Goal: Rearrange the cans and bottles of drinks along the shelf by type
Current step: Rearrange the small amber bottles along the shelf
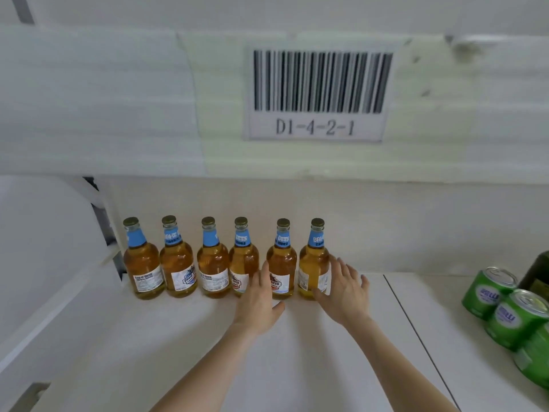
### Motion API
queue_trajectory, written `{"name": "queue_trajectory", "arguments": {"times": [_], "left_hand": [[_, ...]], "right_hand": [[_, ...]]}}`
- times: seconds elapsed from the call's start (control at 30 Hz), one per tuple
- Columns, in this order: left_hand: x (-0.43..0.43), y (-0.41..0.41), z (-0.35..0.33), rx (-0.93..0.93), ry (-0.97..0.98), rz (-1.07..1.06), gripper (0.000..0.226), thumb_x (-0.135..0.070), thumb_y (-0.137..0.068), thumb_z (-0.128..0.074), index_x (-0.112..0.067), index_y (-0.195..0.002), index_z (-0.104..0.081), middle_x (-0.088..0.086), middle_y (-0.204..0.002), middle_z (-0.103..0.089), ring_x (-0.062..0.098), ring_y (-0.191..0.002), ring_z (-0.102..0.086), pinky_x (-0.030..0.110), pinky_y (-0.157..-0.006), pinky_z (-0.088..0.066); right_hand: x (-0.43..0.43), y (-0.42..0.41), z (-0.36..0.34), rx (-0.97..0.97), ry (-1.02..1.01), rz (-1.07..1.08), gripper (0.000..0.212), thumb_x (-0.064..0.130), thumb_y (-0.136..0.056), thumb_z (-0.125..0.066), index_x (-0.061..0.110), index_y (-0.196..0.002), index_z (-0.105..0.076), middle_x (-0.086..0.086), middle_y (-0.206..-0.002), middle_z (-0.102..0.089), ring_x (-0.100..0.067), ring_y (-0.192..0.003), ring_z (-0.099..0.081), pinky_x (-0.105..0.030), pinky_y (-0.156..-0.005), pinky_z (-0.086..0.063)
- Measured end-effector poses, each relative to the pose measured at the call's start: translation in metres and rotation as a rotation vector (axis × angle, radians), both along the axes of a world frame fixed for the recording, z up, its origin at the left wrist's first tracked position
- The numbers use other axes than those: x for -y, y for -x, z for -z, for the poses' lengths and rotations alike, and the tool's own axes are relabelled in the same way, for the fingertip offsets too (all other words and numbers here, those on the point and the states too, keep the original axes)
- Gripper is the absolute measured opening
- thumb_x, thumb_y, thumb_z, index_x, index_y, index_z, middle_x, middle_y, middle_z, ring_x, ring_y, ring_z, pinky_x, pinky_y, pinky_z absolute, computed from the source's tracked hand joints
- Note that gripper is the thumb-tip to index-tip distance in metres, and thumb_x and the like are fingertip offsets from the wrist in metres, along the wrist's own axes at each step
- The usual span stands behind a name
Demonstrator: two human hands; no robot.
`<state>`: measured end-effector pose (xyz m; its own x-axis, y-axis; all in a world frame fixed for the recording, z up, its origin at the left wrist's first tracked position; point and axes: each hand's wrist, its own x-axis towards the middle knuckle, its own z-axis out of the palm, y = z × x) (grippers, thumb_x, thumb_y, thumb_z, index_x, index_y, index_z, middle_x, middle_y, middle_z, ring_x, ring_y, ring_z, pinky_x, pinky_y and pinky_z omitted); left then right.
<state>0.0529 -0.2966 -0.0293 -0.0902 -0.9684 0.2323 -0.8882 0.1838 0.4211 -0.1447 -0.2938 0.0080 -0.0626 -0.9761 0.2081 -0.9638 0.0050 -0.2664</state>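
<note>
six amber glass beer bottles w/ blue neck labels and gold caps (213, 263) stand upright in one row along the back of the pale shelf (178, 337), left of centre, near each other. bottle sorting looks about done. the left hand (260, 301) reaches in w/ fingers straight and together, in front of the gap betw. the fourth bottle and the fifth bottle (281, 260), holding nothing. the right hand (346, 292) is spread at the right side of the end bottle (313, 263); touching or just beside, can't tell. well apart, at the far right edge, three green drink cans w/ silver tops (517, 319) cluster together, one half cut off, beside a dark green bottle (539, 272). those prob. still need lining up. above, a barcode label marked d1-4-2-1 (318, 93).
</note>
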Motion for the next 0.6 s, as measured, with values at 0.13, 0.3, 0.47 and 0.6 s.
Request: {"name": "queue_trajectory", "arguments": {"times": [0.13,0.3,0.47,0.6], "left_hand": [[0.017,0.004,0.024,-0.300,-0.060,0.011,0.103,-0.037,-0.082,-0.074,-0.029,-0.155,-0.001,-0.001,-0.157,-0.033,0.018,-0.138,-0.044,0.039,-0.106,-0.048],[0.030,0.015,0.034,-0.607,-0.055,-0.018,0.091,-0.028,-0.083,-0.076,-0.025,-0.153,-0.018,-0.009,-0.150,-0.043,0.010,-0.133,-0.048,0.034,-0.108,-0.045],[0.047,0.020,0.037,-0.831,-0.181,-0.063,0.081,-0.022,-0.080,-0.080,-0.024,-0.147,-0.033,-0.009,-0.138,-0.054,0.010,-0.120,-0.055,0.025,-0.098,-0.046],[0.057,0.018,0.037,-0.953,-0.263,-0.066,0.084,-0.019,-0.069,-0.088,-0.025,-0.139,-0.041,-0.006,-0.130,-0.061,0.012,-0.115,-0.060,0.026,-0.091,-0.051]], "right_hand": [[0.022,0.000,0.012,0.306,0.032,-0.031,0.078,0.052,-0.087,-0.062,0.022,-0.150,-0.025,0.001,-0.145,-0.048,-0.024,-0.131,-0.046,-0.044,-0.106,-0.038],[0.044,0.003,0.018,0.874,-0.041,-0.105,0.070,0.030,-0.083,-0.077,0.019,-0.141,-0.040,0.000,-0.127,-0.059,-0.018,-0.110,-0.058,-0.031,-0.087,-0.048],[0.056,0.009,0.019,1.086,-0.134,-0.186,0.061,0.025,-0.076,-0.084,0.027,-0.128,-0.051,0.012,-0.114,-0.064,-0.007,-0.102,-0.062,-0.021,-0.076,-0.050],[0.061,0.013,0.023,1.173,-0.157,-0.208,0.073,0.035,-0.056,-0.092,0.027,-0.120,-0.056,0.005,-0.113,-0.070,-0.017,-0.107,-0.066,-0.035,-0.087,-0.054]]}}
